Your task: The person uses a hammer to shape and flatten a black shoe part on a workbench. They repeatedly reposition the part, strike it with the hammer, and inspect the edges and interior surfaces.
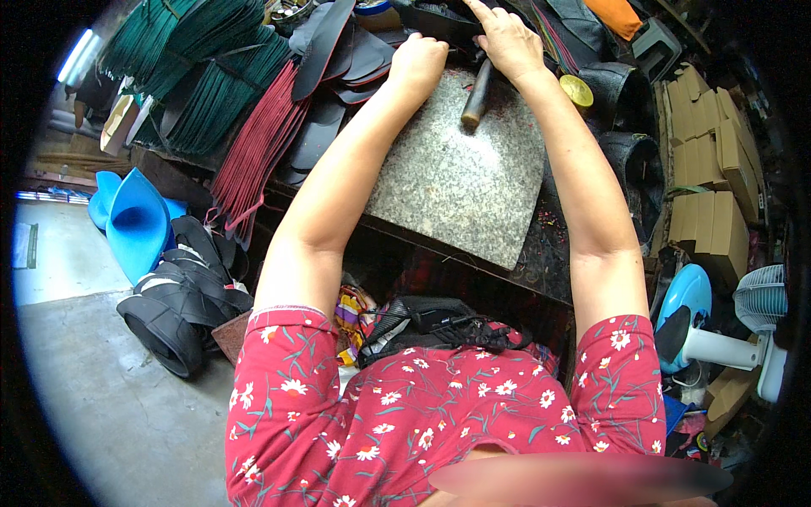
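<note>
My left hand (420, 61) is closed in a fist over the far left edge of a speckled grey stone slab (456, 186). What its fingers hold, if anything, is hidden. At the slab's far right, my right hand (512, 44) has its index finger stretched left and its thumb apart, with the other fingers bent. Between and beyond both hands lies a black piece (439, 24), partly cut off by the top edge; its kind is unclear. A dark rod-like tool handle (477, 97) lies on the slab just below my right hand, its far end hidden.
Left of the slab are black sole-shaped pieces (363, 57), red strips (258, 156) and bundled green sheets (211, 80). Right are a yellow round lid (576, 90), black rolls (639, 173), cardboard boxes (718, 224) and a fan (759, 300). Stacked black footwear pieces (182, 296) stand lower left.
</note>
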{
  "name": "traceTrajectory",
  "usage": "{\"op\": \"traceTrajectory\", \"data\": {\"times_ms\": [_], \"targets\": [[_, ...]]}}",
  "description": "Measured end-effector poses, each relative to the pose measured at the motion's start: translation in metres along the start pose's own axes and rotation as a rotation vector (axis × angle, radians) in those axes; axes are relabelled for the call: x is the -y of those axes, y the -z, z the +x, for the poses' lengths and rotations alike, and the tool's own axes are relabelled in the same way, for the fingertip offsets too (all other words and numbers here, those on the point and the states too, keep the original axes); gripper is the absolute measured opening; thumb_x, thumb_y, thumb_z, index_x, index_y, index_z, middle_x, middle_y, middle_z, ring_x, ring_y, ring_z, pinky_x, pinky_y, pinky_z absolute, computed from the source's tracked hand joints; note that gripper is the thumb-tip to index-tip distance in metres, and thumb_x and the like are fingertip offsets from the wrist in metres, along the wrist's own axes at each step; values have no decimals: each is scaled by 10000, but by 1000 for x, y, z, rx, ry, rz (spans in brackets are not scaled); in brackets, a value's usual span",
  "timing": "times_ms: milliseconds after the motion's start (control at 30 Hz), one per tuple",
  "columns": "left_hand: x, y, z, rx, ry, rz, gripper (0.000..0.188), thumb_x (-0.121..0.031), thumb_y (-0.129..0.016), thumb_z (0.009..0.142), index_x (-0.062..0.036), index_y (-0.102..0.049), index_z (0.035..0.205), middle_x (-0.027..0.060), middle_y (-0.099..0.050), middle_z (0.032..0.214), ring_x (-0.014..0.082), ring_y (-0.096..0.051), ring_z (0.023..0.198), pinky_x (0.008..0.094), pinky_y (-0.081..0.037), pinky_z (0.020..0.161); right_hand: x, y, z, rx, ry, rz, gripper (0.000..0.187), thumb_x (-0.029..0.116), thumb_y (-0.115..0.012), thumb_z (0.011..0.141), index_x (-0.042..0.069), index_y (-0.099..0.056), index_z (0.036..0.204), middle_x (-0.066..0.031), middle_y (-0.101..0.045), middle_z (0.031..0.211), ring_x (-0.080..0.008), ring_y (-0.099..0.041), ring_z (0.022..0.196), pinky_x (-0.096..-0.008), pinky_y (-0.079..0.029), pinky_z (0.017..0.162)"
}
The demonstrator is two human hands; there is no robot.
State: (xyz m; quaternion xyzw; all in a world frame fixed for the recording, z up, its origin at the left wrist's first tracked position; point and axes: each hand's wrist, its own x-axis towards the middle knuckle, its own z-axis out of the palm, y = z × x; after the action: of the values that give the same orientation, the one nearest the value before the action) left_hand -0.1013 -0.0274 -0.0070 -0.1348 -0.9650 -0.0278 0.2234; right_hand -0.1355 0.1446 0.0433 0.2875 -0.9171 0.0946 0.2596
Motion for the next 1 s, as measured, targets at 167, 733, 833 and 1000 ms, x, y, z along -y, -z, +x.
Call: {"op": "traceTrajectory", "data": {"times_ms": [167, 733, 833, 1000], "targets": [[-4, -18, 12, -120, -26, 53, 124, -75, -586, 819, -52, -674, 904, 134, -676, 913, 349, -632, 952, 415, -541, 833, -4, -1, -1, 15, -38, 12, 766, 158, -739, 773, 183, -395, 1457, -124, -586, 1020, -304, -595, 978, -432, -535, 806], [-2, 20, -14, -46, 104, -547, 353, 20, -486, 812, -31, -707, 1082, 190, -704, 1051, 303, -689, 1004, 369, -515, 917, 25, 35, -28, -103, -272, 182, 786, 248, -752, 805, 167, -354, 1477, -201, -562, 1134, -378, -585, 1060, -484, -496, 871], [-3, 45, -41, -159, 142, -611, 306, -8, -498, 852, -31, -707, 1075, 172, -717, 1011, 276, -703, 971, 343, -526, 884, 44, 34, -52, 274, -375, 52, 711, 480, -662, 843, 279, -379, 1464, -190, -691, 1089, -380, -672, 1007, -494, -534, 864], [-10, 65, -80, -216, 160, -567, 248, -17, -524, 861, -34, -712, 1021, 163, -718, 974, 263, -712, 918, 340, -542, 832, 39, 30, -67, 276, -376, 170, 857, 286, -686, 733, 224, -300, 1496, -259, -678, 1072, -417, -657, 1024, -498, -512, 903]]}}
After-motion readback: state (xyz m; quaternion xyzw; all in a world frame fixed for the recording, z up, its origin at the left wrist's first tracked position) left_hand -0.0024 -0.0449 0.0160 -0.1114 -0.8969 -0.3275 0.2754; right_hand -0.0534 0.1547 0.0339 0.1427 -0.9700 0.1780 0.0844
